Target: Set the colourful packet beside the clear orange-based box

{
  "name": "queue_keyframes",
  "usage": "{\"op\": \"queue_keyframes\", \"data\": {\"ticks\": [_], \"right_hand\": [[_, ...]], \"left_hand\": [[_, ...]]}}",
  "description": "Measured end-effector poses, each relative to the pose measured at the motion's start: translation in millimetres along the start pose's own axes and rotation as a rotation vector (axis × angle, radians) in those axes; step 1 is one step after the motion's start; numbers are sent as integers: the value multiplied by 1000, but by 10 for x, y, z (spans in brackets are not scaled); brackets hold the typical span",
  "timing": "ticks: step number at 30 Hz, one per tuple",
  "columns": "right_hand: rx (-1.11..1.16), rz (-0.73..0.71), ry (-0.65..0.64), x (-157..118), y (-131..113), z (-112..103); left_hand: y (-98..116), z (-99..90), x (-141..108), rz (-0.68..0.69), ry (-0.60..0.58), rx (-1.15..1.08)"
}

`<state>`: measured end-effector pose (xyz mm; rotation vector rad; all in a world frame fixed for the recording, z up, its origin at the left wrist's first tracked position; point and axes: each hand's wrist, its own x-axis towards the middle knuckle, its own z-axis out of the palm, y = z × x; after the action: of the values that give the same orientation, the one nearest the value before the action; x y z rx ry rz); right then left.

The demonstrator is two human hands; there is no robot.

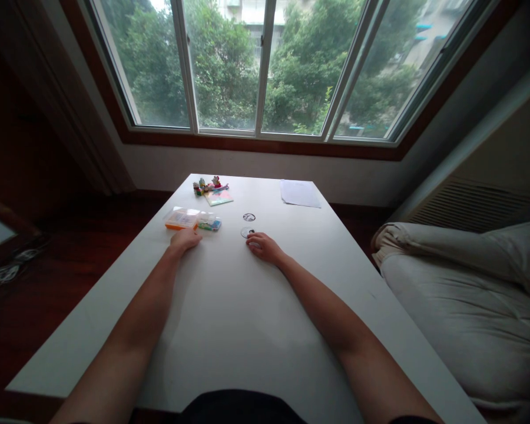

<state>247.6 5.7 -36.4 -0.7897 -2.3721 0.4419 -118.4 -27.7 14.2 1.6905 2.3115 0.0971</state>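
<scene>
Two bare arms reach over a smooth white table (229, 318). The left hand (184, 240) lies flat, fingers loosely together, just beside one clear plastic box (182, 218). The right hand (262, 246) curls, its fingertips touching one small round clear disc (247, 232).

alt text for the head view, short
Two bare arms stretch across a white table: the left hand lies beside a clear parts box, the right hand by a small round piece. Small toy pieces and paper sit beyond, under a window.
</scene>
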Motion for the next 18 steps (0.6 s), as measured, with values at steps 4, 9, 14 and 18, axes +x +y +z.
{"op": "queue_keyframes", "data": {"ticks": [4, 9, 14, 18], "right_hand": [[-1, 4, 3, 5, 4, 14], [11, 10, 3, 11, -13, 13], [24, 4, 7, 14, -7, 12], [22, 6, 1, 18, 0, 5]], "left_hand": [[-201, 1, 7, -163, 148, -19], [-236, 49, 17, -162, 207, -26], [-180, 90, 14, -139, 252, -41], [-160, 120, -8, -132, 289, -49]]}}
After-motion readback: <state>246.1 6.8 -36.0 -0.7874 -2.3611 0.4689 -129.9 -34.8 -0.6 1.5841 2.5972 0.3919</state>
